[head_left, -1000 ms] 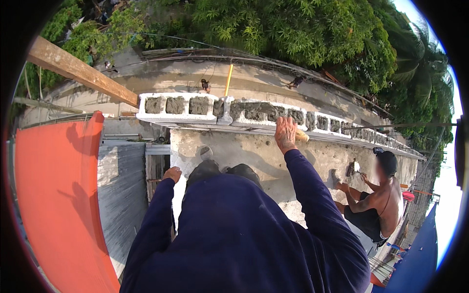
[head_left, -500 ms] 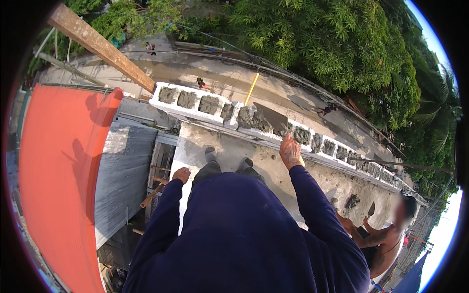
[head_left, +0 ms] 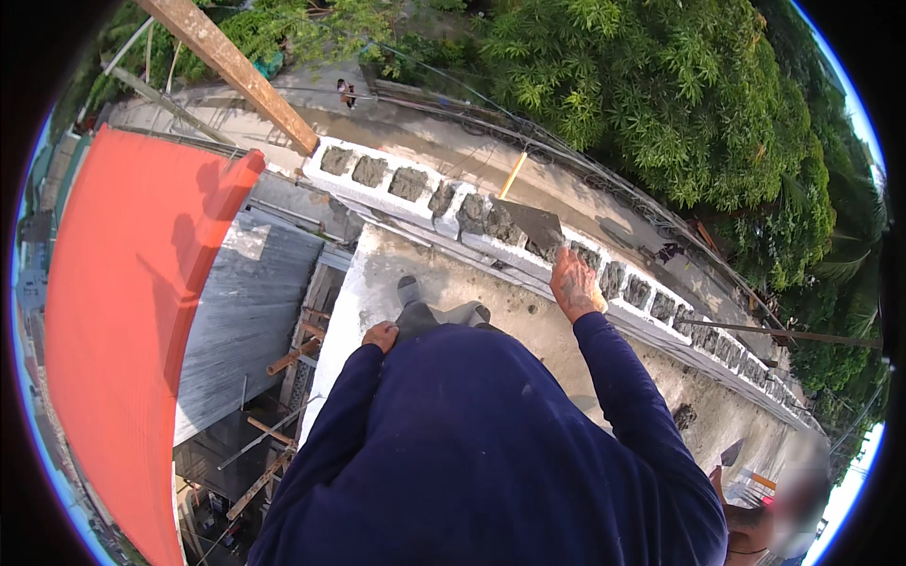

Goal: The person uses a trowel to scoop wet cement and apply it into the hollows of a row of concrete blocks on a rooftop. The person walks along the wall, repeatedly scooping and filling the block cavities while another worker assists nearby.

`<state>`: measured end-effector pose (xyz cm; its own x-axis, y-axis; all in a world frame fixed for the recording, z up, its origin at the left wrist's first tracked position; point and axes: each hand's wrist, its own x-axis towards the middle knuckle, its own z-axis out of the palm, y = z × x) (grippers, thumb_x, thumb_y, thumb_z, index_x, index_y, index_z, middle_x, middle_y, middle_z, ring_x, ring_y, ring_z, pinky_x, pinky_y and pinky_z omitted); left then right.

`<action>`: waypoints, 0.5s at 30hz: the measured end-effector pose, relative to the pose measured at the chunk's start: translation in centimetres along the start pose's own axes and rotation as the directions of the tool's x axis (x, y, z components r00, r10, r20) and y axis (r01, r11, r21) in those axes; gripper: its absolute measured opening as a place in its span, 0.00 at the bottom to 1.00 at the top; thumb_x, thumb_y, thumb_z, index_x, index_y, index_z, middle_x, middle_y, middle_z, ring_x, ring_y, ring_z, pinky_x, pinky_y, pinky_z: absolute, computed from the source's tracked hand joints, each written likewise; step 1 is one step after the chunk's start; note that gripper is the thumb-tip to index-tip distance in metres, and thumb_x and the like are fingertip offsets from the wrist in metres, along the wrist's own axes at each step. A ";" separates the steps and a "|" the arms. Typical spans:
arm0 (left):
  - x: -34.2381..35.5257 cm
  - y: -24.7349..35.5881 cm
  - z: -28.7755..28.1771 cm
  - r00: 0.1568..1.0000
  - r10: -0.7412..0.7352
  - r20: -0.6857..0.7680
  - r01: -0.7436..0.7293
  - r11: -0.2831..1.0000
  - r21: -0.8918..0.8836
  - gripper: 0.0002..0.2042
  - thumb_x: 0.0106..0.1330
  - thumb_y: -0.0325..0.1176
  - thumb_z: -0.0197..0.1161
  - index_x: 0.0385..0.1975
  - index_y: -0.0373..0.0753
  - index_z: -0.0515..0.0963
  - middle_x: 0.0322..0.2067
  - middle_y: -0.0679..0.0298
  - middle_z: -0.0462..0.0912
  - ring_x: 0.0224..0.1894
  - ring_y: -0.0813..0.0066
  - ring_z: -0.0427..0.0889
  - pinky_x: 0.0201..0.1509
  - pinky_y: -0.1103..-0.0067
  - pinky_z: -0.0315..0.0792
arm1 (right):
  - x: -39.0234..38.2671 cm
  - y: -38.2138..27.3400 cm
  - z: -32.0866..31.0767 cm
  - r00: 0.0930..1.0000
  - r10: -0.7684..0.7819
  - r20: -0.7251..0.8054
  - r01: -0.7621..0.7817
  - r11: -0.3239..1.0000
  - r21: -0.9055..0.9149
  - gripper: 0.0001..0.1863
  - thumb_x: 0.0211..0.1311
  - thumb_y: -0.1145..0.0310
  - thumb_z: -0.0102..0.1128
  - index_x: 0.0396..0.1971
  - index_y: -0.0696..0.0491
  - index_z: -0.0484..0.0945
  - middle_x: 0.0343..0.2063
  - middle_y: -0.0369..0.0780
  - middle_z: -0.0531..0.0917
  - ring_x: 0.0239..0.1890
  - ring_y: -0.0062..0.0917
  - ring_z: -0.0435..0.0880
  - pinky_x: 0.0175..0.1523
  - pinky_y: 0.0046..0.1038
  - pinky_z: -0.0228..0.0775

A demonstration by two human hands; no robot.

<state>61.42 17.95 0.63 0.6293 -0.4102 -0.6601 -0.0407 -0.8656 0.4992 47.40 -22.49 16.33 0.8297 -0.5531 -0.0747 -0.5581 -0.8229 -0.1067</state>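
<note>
My right hand grips a trowel, its dark flat blade lying over the mortar-filled cells of a row of white hollow blocks. Its handle is hidden by my fingers. My left hand is low beside my trouser leg, fingers curled; whether anything is in them I cannot make out. A yellow stick stands at the blocks' far side. My feet are on the concrete ledge behind the wall.
A co-worker at lower right has a trowel, near a mortar lump. Orange sheeting, metal roofing and an open drop lie left. A timber beam meets the wall's left end; beyond are a street and trees.
My view has turned, tilting the wall down to the right. The trowel blade now shows atop the blocks. My left hand has moved toward my leg. The co-worker sits lower in view.
</note>
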 end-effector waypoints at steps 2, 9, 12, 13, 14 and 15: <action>0.0 -0.4 0.1 0.999 0.027 -0.027 -0.027 1.000 -0.002 0.18 0.57 0.45 0.50 0.41 0.43 0.77 0.41 0.55 0.78 0.46 0.57 0.75 0.51 0.71 0.67 | -0.8 0.1 -0.1 0.999 -0.038 0.011 0.038 0.999 -0.014 0.10 0.52 0.72 0.46 0.36 0.54 0.69 0.35 0.45 0.77 0.40 0.38 0.77 0.42 0.39 0.69; 1.3 -0.6 -1.1 0.998 0.059 0.023 -0.060 0.995 0.079 0.17 0.57 0.44 0.48 0.40 0.43 0.77 0.42 0.56 0.78 0.46 0.56 0.74 0.51 0.70 0.67 | 0.3 -0.8 0.6 0.969 -0.233 0.081 0.242 0.959 -0.149 0.11 0.53 0.71 0.47 0.38 0.52 0.68 0.36 0.42 0.74 0.43 0.36 0.74 0.46 0.38 0.66; 3.1 -1.0 -2.5 0.995 0.092 0.046 -0.100 0.968 0.232 0.17 0.57 0.44 0.48 0.40 0.45 0.77 0.42 0.57 0.78 0.47 0.56 0.74 0.52 0.71 0.67 | 1.9 -1.1 -0.1 0.976 -0.207 0.072 0.217 0.956 -0.197 0.12 0.53 0.71 0.47 0.40 0.52 0.67 0.36 0.42 0.73 0.43 0.35 0.74 0.45 0.36 0.66; 3.8 -1.4 -3.1 0.990 0.125 0.062 -0.137 0.954 0.266 0.17 0.57 0.44 0.48 0.40 0.45 0.77 0.42 0.57 0.78 0.47 0.56 0.74 0.52 0.71 0.67 | 2.1 -1.2 -0.3 0.980 -0.180 0.080 0.192 0.966 -0.176 0.13 0.54 0.71 0.47 0.41 0.53 0.67 0.37 0.42 0.73 0.43 0.36 0.74 0.44 0.36 0.67; 4.6 -1.8 -3.6 0.984 0.166 0.064 -0.178 0.938 0.296 0.17 0.57 0.44 0.47 0.40 0.46 0.77 0.42 0.57 0.77 0.47 0.56 0.74 0.52 0.71 0.67 | 2.1 -1.5 -0.4 0.987 -0.133 0.090 0.145 0.979 -0.143 0.13 0.53 0.70 0.48 0.40 0.53 0.68 0.37 0.43 0.74 0.41 0.37 0.75 0.43 0.37 0.68; 5.2 -2.2 -4.1 0.976 0.207 0.072 -0.219 0.920 0.325 0.17 0.57 0.44 0.47 0.40 0.46 0.77 0.43 0.57 0.77 0.48 0.56 0.74 0.52 0.71 0.67 | 1.8 -1.9 -0.4 0.994 -0.099 0.055 0.105 0.989 -0.106 0.14 0.52 0.70 0.49 0.40 0.54 0.68 0.36 0.45 0.75 0.40 0.39 0.76 0.41 0.38 0.68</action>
<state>67.93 18.90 -1.60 0.5498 -0.6003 -0.5808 -0.4280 -0.7996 0.4213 49.97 -22.02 16.80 0.8796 -0.4608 -0.1179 -0.4649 -0.8853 -0.0084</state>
